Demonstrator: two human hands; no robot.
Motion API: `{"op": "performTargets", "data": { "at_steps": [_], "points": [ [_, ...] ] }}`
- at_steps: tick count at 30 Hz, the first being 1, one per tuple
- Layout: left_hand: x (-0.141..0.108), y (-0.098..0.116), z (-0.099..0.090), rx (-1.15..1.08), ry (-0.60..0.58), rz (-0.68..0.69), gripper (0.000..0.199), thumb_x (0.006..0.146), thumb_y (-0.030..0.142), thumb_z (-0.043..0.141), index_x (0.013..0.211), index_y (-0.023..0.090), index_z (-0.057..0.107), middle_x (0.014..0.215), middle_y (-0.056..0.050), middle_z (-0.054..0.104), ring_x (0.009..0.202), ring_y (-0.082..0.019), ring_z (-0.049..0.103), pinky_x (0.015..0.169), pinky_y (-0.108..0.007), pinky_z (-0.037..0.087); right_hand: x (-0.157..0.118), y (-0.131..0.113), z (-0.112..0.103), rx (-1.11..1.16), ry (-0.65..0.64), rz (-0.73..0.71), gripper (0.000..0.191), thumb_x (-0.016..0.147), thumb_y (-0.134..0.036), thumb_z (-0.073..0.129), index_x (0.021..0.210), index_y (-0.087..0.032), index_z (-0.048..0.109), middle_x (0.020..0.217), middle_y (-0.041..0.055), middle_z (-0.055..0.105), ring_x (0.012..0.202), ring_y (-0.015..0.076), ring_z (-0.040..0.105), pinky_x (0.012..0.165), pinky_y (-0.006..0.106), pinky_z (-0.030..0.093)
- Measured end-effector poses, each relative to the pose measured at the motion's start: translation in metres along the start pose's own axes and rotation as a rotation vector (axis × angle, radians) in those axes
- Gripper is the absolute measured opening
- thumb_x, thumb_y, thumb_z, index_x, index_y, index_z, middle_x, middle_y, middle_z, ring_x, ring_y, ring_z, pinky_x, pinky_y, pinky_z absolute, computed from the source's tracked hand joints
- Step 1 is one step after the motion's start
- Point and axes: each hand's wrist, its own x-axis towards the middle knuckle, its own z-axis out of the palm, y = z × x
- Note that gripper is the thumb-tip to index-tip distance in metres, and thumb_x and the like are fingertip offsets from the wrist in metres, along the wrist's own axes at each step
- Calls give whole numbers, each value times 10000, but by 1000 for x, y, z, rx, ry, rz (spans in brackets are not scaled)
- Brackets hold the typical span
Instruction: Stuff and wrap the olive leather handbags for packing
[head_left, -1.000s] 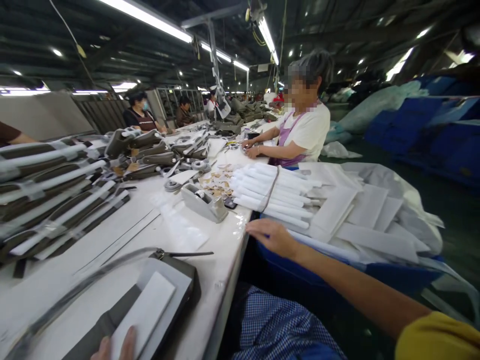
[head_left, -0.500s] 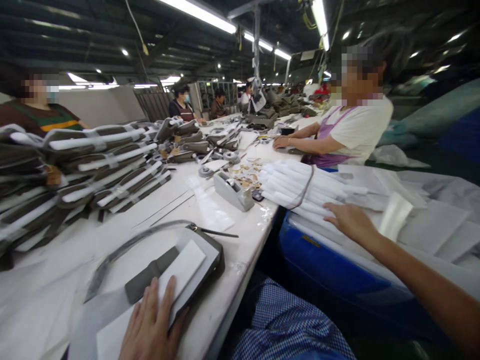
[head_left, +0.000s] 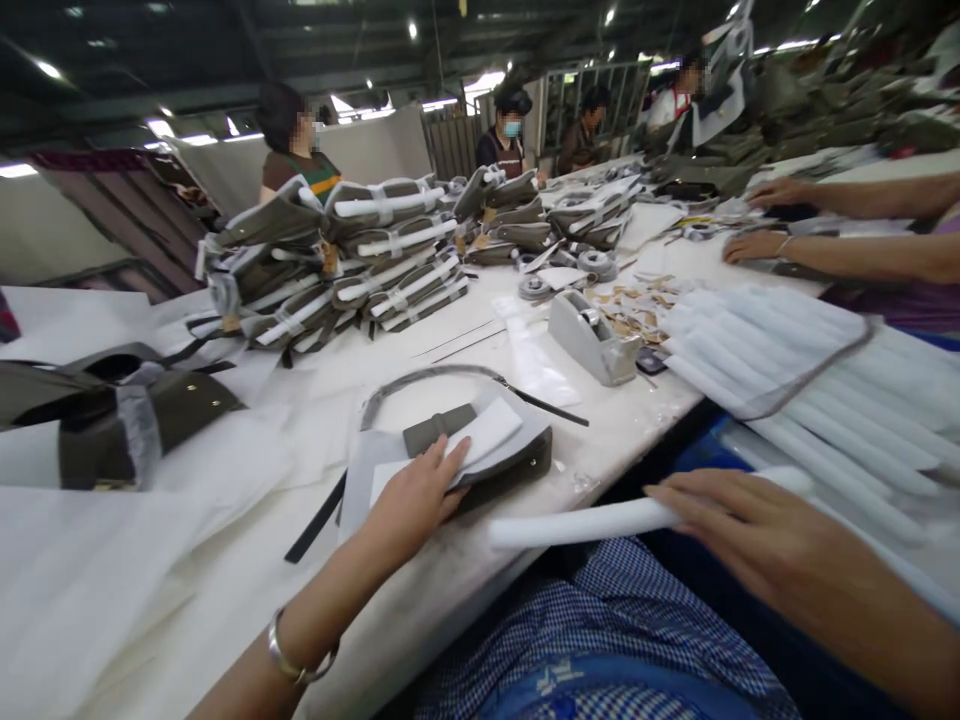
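Treat white roll [head_left: 577, 523] as probably light, soft and easily dented; grip lightly near mid-length. Note roll pinched in right hand [head_left: 750, 525] by table [head_left: 409, 605] edge; note left hand [head_left: 416, 490] spread over white pad [head_left: 495, 430] on grey bag [head_left: 521, 460].

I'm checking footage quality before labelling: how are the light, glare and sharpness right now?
Head view: the right hand, and the white rod it holds, look soft with blur; head view: the tape dispenser looks crisper; head view: a ceiling light burns white against the dark roof; head view: small glints near the tabletop edge.
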Motion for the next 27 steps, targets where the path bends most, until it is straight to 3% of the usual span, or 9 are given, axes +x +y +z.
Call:
{"op": "performTargets", "data": {
  "at_steps": [2, 6, 11, 14, 18, 23, 27],
  "points": [
    [2, 0, -10, -29, -51, -18, 575, 982, 338, 490, 1511, 213, 302, 1502, -208, 428, 1242, -290, 586, 954, -398, 517, 30, -23, 37, -76, -67, -184, 330, 952, -236, 536, 1259, -279, 650, 1132, 78, 695, 1026, 260, 634, 897, 425, 536],
    [2, -2, -19, -105, -84, -11, 608, 979, 349, 523, 1520, 204, 286, 1505, -205, 421, 1285, -296, 548, 1003, -404, 488, 74, -55, 104, -100, 6, -358, 315, 960, -164, 497, 1228, -187, 662, 1129, 111, 690, 1018, 254, 615, 876, 415, 521],
    [1, -5, -18, -161, -68, 22, 607, 992, 363, 499, 1526, 200, 261, 1512, -185, 421, 1352, -294, 472, 1038, -422, 468, 90, -78, 139, -88, 140, -322, 258, 965, -175, 519, 1144, -219, 699, 1044, 78, 716, 912, 223, 612, 803, 383, 498],
    [-1, -4, -14, -156, -56, 0, 672, 967, 467, 522, 1522, 189, 264, 1508, -228, 408, 1343, -316, 480, 1033, -435, 471, 94, -87, 152, -31, 218, -300, 203, 953, -165, 550, 1056, -201, 721, 948, 62, 720, 846, 196, 610, 784, 353, 506],
    [-4, -1, -6, -150, -29, -8, 939, 810, 549, 712, 1527, 178, 232, 1519, -274, 361, 1359, -358, 452, 1039, -462, 468, 97, -89, 162, 42, 283, -342, 189, 946, -151, 564, 1049, -173, 721, 948, 70, 725, 858, 192, 624, 799, 339, 538],
    [-8, 7, 14, -80, 97, -20, 832, 848, 310, 727, 1517, 205, 244, 1515, -266, 372, 1355, -360, 457, 1039, -500, 472, 97, -74, 137, 135, 247, -535, 294, 970, -118, 502, 1226, -129, 646, 1076, 89, 729, 1013, 180, 642, 906, 325, 555],
    [-9, 15, 25, -47, 179, -41, 778, 867, 215, 688, 1516, 217, 257, 1524, -261, 360, 1367, -365, 438, 1068, -537, 440, 112, -53, 117, -16, 117, -577, 453, 968, -132, 503, 1418, -188, 502, 1396, 92, 583, 1330, 252, 483, 1125, 500, 405]
  ]
}}
